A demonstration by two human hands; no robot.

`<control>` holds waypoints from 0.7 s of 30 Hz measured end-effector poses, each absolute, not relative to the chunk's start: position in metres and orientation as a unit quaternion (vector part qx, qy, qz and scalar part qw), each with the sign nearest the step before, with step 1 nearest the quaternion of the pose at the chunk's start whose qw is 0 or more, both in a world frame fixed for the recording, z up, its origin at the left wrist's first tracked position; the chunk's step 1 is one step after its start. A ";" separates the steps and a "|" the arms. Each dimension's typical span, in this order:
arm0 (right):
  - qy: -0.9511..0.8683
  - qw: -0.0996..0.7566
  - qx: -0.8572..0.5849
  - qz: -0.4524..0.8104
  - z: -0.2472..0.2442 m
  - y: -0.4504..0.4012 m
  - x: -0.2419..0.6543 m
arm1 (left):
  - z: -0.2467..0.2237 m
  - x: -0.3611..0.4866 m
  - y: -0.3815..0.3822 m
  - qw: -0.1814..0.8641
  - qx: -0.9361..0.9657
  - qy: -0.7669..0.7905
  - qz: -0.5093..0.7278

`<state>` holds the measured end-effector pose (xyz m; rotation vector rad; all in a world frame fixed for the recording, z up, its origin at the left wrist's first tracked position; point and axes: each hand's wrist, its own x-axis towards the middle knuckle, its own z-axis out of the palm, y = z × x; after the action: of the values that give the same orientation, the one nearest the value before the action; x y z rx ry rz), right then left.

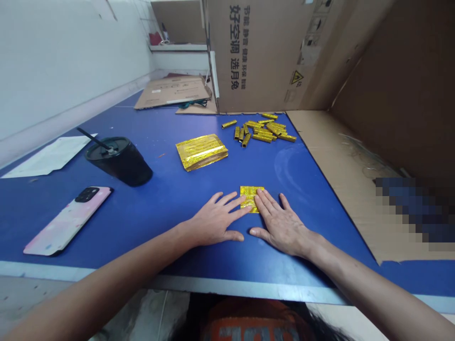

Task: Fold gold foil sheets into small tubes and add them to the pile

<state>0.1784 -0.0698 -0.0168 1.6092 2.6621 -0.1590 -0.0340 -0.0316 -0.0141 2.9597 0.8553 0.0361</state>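
A small square of shiny gold foil paper point(251, 200) lies flat on the blue table in front of me, with crease lines running across it. My left hand point(217, 219) rests with spread fingers, its fingertips on the sheet's left edge. On the right edge lie the stretched fingers of my right hand point(279, 220), palm down. Farther off is a stack of gold foil sheets point(202, 150). Beyond it, to the right, several small folded gold foil tubes point(265, 131) are heaped near the cardboard.
A black tumbler with a straw point(122, 158) and a phone in a pale pink case point(69, 220) are on the left, near white paper point(50, 154). A large cardboard box point(263, 57) walls off the back; more cardboard point(341, 180) covers the right side.
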 end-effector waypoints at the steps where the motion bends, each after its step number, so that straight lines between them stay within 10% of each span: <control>1: 0.855 0.009 0.516 -0.051 -0.017 -0.070 0.178 | -0.015 -0.034 -0.032 0.030 0.960 0.280 0.011; 21: 0.848 -0.003 0.529 -0.045 -0.019 -0.079 0.195 | -0.018 -0.033 -0.034 0.049 0.957 0.284 0.017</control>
<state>0.1950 -0.0788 -0.0195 1.6651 2.6685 -0.1403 -0.0327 -0.0340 -0.0184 2.9175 0.8658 0.0532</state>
